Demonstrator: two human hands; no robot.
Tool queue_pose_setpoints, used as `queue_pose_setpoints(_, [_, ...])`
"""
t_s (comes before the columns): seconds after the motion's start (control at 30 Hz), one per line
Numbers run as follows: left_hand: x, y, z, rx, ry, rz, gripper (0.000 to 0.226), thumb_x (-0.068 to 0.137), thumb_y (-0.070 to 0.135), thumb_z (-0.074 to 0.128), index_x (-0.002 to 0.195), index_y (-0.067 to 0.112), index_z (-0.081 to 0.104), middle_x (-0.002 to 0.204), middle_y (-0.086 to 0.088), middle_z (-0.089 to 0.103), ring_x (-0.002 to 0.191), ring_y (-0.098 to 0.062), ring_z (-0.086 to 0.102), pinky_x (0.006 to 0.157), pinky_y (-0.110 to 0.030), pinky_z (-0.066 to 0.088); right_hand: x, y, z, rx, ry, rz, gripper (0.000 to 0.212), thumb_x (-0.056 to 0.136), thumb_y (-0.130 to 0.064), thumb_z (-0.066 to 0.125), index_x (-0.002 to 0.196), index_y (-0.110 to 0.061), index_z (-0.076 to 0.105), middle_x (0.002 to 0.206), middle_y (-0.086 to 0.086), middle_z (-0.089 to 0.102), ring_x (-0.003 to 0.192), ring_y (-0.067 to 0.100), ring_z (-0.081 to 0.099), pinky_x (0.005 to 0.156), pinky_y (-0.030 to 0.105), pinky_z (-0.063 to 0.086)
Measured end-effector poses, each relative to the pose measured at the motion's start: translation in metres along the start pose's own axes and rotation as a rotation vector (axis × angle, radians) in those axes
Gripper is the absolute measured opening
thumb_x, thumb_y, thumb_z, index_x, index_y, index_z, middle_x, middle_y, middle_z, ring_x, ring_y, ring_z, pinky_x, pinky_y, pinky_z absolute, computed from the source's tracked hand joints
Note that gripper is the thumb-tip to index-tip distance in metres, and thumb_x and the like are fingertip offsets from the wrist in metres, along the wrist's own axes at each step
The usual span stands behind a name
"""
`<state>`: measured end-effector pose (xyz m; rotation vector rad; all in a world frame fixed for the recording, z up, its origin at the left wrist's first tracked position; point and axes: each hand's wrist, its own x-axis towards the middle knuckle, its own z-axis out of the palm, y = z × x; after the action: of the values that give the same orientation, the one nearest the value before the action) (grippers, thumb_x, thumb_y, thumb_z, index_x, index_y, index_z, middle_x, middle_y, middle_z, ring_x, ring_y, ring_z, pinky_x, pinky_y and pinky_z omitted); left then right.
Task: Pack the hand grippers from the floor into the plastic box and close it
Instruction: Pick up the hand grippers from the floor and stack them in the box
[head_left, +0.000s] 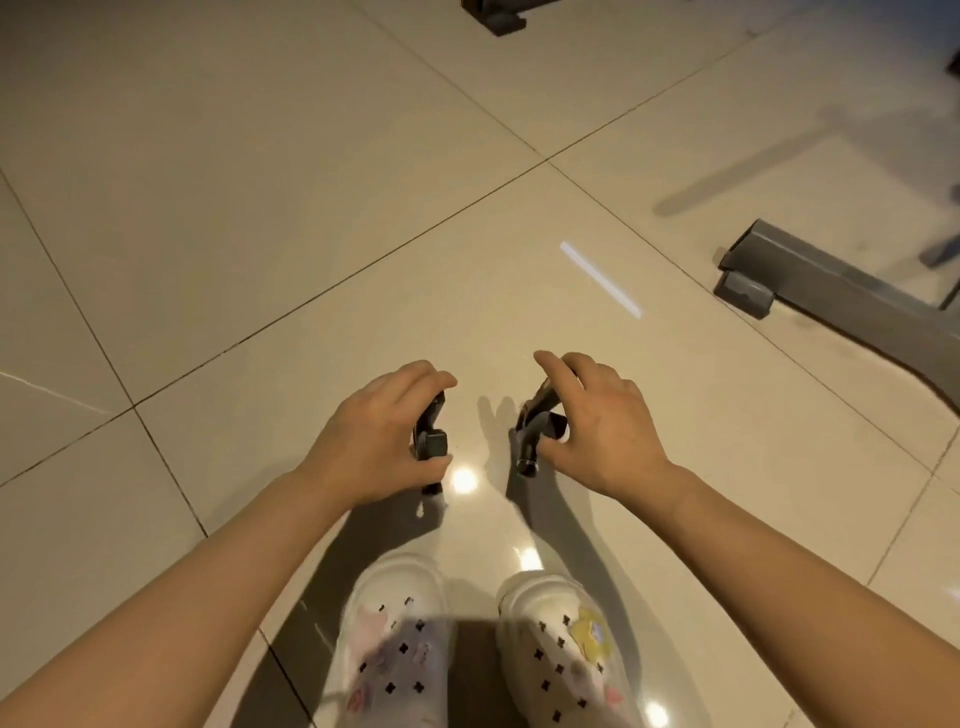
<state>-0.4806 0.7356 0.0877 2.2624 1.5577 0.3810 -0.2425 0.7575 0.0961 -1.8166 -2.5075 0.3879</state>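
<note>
Nearest the camera, two white perforated clog shoes (395, 639) with small charms stand side by side on the glossy beige tiled floor (260, 208), and two bare forearms reach forward past them. Just beyond the toes, the left hand (374, 441) curls over a black hand gripper (431, 441): its fingers (415, 376) arch over the top and the thumb presses in from below, so the hand grips the tool, whose lower end shows beneath the thumb right at the floor; whether it touches the tile cannot be told. Just beside it, across a narrow gap of bare tile, the right hand (602, 431) holds a second black hand gripper (535, 426) in the same way, with fingers (558, 371) bent over its upper handle and the thumb pinching its side; this gripper tilts, its lower tip pointing down to the tile. No writing or brand can be read on either tool. Farther off to the right, a grey metal frame foot (810, 275) with a rubber end cap lies on the floor, and at the far top edge another dark frame foot (498, 15) shows partly.
</note>
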Motion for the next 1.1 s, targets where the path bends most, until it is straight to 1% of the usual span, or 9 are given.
queue_pose_setpoints(0.1, [-0.004,0.029,-0.042,0.020,0.051,0.007,0.070,0.065,0.046,0.066,0.129,0.024,0.047,0.126,0.006,0.052,0.108,-0.015,0.053,0.084,-0.023,0.037,-0.024,-0.012,-0.046,0.024,0.137,-0.076,0.076,0.071,-0.037,0.062,0.141,-0.023,0.035,0.129,0.004,0.049,0.111,0.029,0.050,0.091,0.041,0.039])
queue_pose_setpoints(0.2, [-0.014,0.064,-0.084,0.031,0.147,0.077,0.067,0.067,0.040,0.076,0.126,0.024,0.049,0.119,0.008,0.054,0.105,-0.011,0.053,0.082,-0.022,0.035,-0.057,-0.025,-0.093,0.031,0.248,-0.141,0.075,0.072,-0.040,0.060,0.141,-0.025,0.035,0.130,0.004,0.050,0.114,0.028,0.049,0.095,0.041,0.039])
queue_pose_setpoints(0.3, [-0.029,0.106,-0.117,0.034,0.210,0.165,0.067,0.065,0.042,0.078,0.124,0.025,0.051,0.120,0.008,0.051,0.105,-0.009,0.051,0.084,-0.024,0.039,-0.103,-0.029,-0.130,0.055,0.307,-0.114,0.079,0.074,-0.036,0.068,0.143,-0.028,0.030,0.133,0.000,0.047,0.116,0.023,0.045,0.099,0.036,0.036])
queue_pose_setpoints(0.4, [-0.045,0.152,-0.134,-0.009,0.248,0.217,0.068,0.062,0.038,0.082,0.122,0.026,0.052,0.117,0.012,0.044,0.098,-0.004,0.046,0.082,-0.023,0.038,-0.158,-0.026,-0.154,0.093,0.379,-0.053,0.081,0.072,-0.034,0.071,0.142,-0.028,0.032,0.128,-0.003,0.048,0.111,0.020,0.049,0.093,0.033,0.040])
queue_pose_setpoints(0.5, [-0.058,0.203,-0.142,0.017,0.214,0.312,0.071,0.063,0.038,0.082,0.125,0.028,0.050,0.119,0.011,0.045,0.098,-0.004,0.044,0.082,-0.026,0.043,-0.218,-0.016,-0.175,0.094,0.431,0.007,0.081,0.071,-0.031,0.073,0.141,-0.029,0.032,0.129,-0.004,0.048,0.109,0.020,0.051,0.089,0.032,0.044])
queue_pose_setpoints(0.6, [-0.067,0.257,-0.151,0.019,0.165,0.409,0.072,0.064,0.039,0.082,0.127,0.031,0.047,0.124,0.010,0.044,0.103,-0.007,0.046,0.086,-0.030,0.046,-0.282,-0.004,-0.201,0.052,0.474,0.081,0.082,0.072,-0.030,0.074,0.142,-0.029,0.031,0.133,-0.004,0.046,0.112,0.020,0.051,0.092,0.033,0.045])
queue_pose_setpoints(0.73, [-0.078,0.336,-0.167,0.009,0.106,0.575,0.073,0.065,0.037,0.082,0.129,0.032,0.046,0.126,0.007,0.043,0.110,-0.011,0.045,0.092,-0.033,0.045,-0.363,0.011,-0.241,0.023,0.574,0.225,0.084,0.072,-0.029,0.077,0.142,-0.031,0.031,0.137,-0.004,0.046,0.116,0.019,0.051,0.095,0.035,0.047])
queue_pose_setpoints(0.9, [-0.097,0.434,-0.163,0.002,0.094,0.827,0.069,0.068,0.035,0.080,0.128,0.029,0.047,0.127,0.004,0.041,0.110,-0.012,0.043,0.086,-0.026,0.041,-0.444,0.032,-0.271,-0.032,0.654,0.400,0.081,0.074,-0.028,0.078,0.142,-0.029,0.034,0.142,-0.004,0.044,0.123,0.018,0.046,0.101,0.037,0.043])
queue_pose_setpoints(1.1, [-0.109,0.532,-0.115,-0.050,-0.014,0.986,0.069,0.068,0.037,0.080,0.128,0.029,0.048,0.127,0.005,0.038,0.109,-0.010,0.042,0.085,-0.023,0.041,-0.547,0.072,-0.274,-0.043,0.710,0.637,0.078,0.075,-0.028,0.078,0.141,-0.028,0.035,0.140,-0.004,0.045,0.121,0.017,0.048,0.097,0.032,0.041])
